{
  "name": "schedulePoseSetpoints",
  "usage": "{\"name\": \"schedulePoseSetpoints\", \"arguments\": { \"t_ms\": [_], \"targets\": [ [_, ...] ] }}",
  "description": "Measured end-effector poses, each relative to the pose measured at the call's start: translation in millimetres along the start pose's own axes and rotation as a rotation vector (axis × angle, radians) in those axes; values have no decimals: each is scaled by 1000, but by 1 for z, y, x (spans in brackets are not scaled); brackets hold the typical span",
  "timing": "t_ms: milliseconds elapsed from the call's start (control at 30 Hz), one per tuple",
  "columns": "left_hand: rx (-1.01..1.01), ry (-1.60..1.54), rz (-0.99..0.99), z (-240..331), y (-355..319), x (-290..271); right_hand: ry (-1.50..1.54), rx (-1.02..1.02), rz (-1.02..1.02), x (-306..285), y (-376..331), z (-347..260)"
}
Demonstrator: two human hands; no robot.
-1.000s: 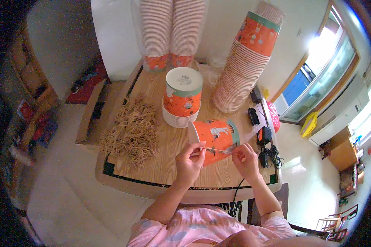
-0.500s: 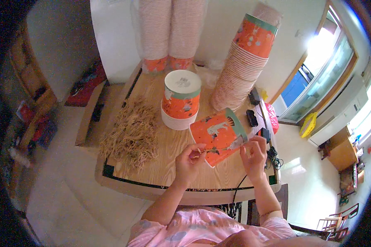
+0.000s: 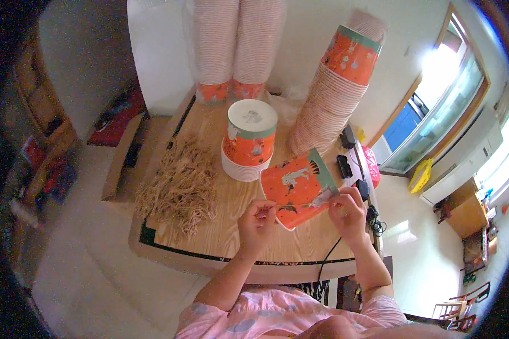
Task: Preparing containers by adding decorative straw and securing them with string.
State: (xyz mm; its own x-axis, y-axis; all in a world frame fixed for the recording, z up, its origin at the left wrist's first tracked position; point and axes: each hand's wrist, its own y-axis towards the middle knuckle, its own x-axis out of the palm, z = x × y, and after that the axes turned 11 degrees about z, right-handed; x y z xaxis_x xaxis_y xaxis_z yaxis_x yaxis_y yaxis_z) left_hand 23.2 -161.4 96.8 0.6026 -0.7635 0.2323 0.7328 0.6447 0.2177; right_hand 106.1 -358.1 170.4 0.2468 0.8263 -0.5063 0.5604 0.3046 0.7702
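I hold an orange paper cup (image 3: 295, 186) with a green rim band on its side above the wooden table (image 3: 220, 237). My right hand (image 3: 348, 213) grips the cup at its rim end. My left hand (image 3: 257, 223) is pinched at the cup's lower edge, fingers closed on something thin that I cannot make out. Just behind the cup stands a short upside-down stack of orange cups (image 3: 249, 138). A heap of tan string pieces (image 3: 181, 186) lies on the table to the left.
Tall stacks of nested cups stand at the back (image 3: 237, 48) and lean at the back right (image 3: 336, 96). Black small devices (image 3: 345, 164) and a cable lie near the table's right edge. A cardboard box (image 3: 127, 155) sits left of the table. Windows are on the right.
The cup has been lifted and turned, its printed side now facing up and its rim end toward my right hand. My right hand rose slightly; my left hand stayed pinched at the cup's edge.
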Motion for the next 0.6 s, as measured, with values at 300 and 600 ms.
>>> {"name": "schedulePoseSetpoints", "arguments": {
  "t_ms": [300, 600],
  "targets": [
    [91, 8, 4, -43, 1, 19, -428, -420, 382, -97, 109, -14],
    [316, 474, -78, -131, -1, 28, -534, -626, 529, -121, 321, 18]
  ]
}}
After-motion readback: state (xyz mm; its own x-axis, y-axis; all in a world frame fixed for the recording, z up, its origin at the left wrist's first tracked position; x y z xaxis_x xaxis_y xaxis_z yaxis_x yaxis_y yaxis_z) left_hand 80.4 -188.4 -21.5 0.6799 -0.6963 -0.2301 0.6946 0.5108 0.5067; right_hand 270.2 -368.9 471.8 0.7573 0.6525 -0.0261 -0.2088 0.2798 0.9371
